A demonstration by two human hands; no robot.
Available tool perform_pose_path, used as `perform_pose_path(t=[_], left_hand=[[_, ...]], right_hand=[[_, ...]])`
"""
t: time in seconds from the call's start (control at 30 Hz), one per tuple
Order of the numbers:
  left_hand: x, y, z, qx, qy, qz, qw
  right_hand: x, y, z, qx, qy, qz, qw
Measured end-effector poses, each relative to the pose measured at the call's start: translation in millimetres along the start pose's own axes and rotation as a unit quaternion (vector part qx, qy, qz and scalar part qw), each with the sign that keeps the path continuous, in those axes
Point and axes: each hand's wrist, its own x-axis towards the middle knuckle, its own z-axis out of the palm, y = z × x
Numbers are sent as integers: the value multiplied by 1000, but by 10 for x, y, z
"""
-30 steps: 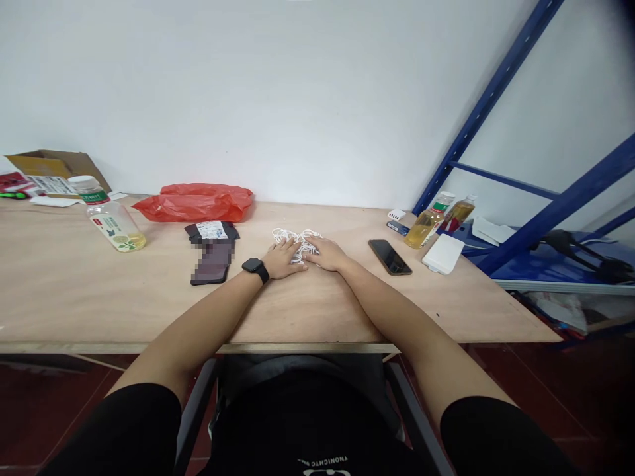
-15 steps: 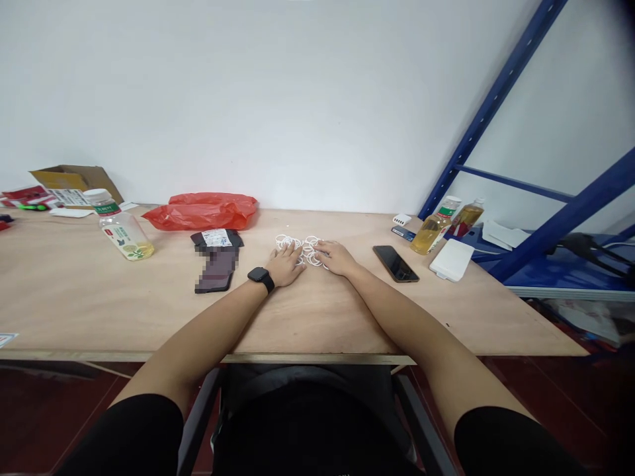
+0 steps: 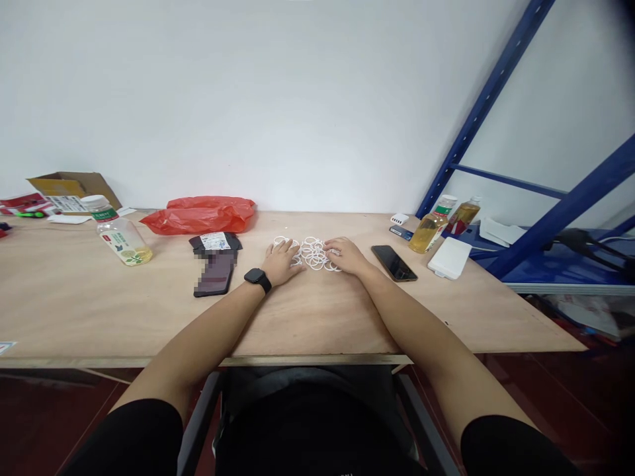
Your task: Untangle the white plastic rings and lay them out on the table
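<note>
A loose spread of several small white rings [image 3: 311, 251] lies on the wooden table [image 3: 317, 311] in front of me. My left hand [image 3: 279, 262], with a black watch on its wrist, lies flat on the left side of the rings, fingers stretched out. On their right side rests my right hand [image 3: 348, 255], palm down, fingers spread over the rings. Neither hand holds anything.
A dark phone-like item [image 3: 214, 271] lies left of my left hand, a black phone [image 3: 393, 262] right of my right hand. A red plastic bag [image 3: 201, 213], bottles [image 3: 119, 235] [image 3: 429, 229], a white pack [image 3: 449, 256], a cardboard box [image 3: 74, 188] and a blue rack [image 3: 550, 211] surround them.
The bunched white rings have been spread flatter and wider across the table. My hands have moved apart, the right one sliding to the right. The camera has shifted slightly.
</note>
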Motion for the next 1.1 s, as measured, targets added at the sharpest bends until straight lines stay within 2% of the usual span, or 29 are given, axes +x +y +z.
perform_pose_path(t=[0.17,0.3,0.47,0.53,0.63,0.7,0.9,1.1], left_hand=[[-12,47,-16,-27,32,51,998],[-12,78,-43,-38,53,79,995],[4,25,-77,-44,63,62,995],[10,4,-71,-63,76,95,991],[16,12,-49,-88,128,156,975],[13,40,-40,-92,144,174,970],[-22,136,-80,-76,92,168,978],[-10,165,-79,-94,136,137,977]], right_hand=[[-38,1,3,-6,-59,-38,998],[-28,-77,40,-13,-52,-68,996],[-4,-193,66,-8,-26,-92,995],[-3,-237,84,-6,-21,-103,994],[-11,-308,136,-11,-24,-124,992],[-17,-355,180,-11,-29,-139,990],[-23,-420,252,-10,-19,-155,988],[-26,-432,225,-7,32,-159,987]])
